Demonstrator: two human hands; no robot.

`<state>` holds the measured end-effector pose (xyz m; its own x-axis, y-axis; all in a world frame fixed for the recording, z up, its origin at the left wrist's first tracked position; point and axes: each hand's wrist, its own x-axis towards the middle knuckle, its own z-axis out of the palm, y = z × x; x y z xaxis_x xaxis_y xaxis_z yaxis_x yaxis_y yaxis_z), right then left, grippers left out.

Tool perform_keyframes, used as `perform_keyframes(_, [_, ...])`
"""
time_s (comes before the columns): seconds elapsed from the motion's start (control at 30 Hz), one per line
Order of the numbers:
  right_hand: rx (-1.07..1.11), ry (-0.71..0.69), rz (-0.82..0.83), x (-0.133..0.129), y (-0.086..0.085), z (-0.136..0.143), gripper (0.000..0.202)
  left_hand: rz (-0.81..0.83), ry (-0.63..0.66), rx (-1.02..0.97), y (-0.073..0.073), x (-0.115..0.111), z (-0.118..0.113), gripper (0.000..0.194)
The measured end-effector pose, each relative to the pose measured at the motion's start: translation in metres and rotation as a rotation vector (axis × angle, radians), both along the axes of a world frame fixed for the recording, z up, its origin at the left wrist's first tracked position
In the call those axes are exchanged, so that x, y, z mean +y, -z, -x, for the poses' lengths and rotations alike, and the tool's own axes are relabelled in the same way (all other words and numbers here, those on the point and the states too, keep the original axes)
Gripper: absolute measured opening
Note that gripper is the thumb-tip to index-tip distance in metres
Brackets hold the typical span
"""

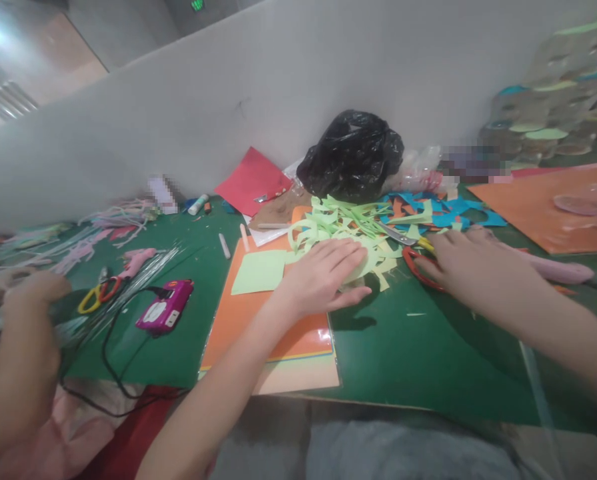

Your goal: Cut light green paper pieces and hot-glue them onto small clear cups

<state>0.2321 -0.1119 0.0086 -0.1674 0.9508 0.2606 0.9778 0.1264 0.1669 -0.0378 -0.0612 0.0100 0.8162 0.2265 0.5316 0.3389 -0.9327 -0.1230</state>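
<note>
The fingers (346, 256) of the left hand (312, 277) lie stretched out and close together near the middle of the frame, the thumb set well apart, spread over a round pale-green piece (375, 262) rather than closed on it; from where I stand I can't tell how firmly they press. That piece sits just right of centre, against a heap of pale-green strips (336, 217). Further right, the right hand (461, 257) reaches over the red and yellow handles of the scissors (418, 270), fingers bent downward, but whether they have a grip or merely touch, I can't make out. To handle this well, I'd keep the left palm light and flat so the round piece doesn't skate over loose scraps, and take the scissors by the handles alone, since the blades point left, towards the strips just above those outstretched fingers. It would help to lift them clear of the blue scraps (468, 210) at the right. Below the left wrist, orange sheets (258, 313) lie on the green table (403, 360).
</note>
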Motion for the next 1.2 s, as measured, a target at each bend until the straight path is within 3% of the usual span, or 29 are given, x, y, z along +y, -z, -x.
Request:
perform_keyframes(0.17, [-0.109, 0.086, 0.191, -0.002, 0.012, 0.007, 0.017, -0.106, -0.069, 0.042, 0.005, 0.001, -0.003, 0.036])
perform_keyframes(0.5, [-0.097, 0.051, 0.124, 0.018, 0.034, -0.008, 0.019, -0.133, -0.073, 0.095, 0.003, -0.001, 0.000, 0.035])
perform_keyframes(0.7, [-0.089, 0.002, 0.045, 0.010, 0.018, 0.003, 0.032, -0.164, -0.093, 0.115, 0.001, 0.000, -0.001, 0.032])
perform_keyframes(0.83, [-0.054, -0.022, 0.031, 0.008, 0.019, 0.004, 0.023, -0.130, -0.096, 0.117, 0.002, 0.000, -0.001, 0.033])
perform_keyframes(1.03, [0.098, 0.115, 0.078, 0.007, 0.024, 0.006, 0.021, -0.070, -0.086, 0.117, 0.001, 0.002, 0.000, 0.037])
perform_keyframes(1.2, [0.128, 0.173, 0.192, 0.003, 0.005, 0.008, 0.028, -0.082, -0.080, 0.084, 0.001, 0.002, 0.001, 0.037])
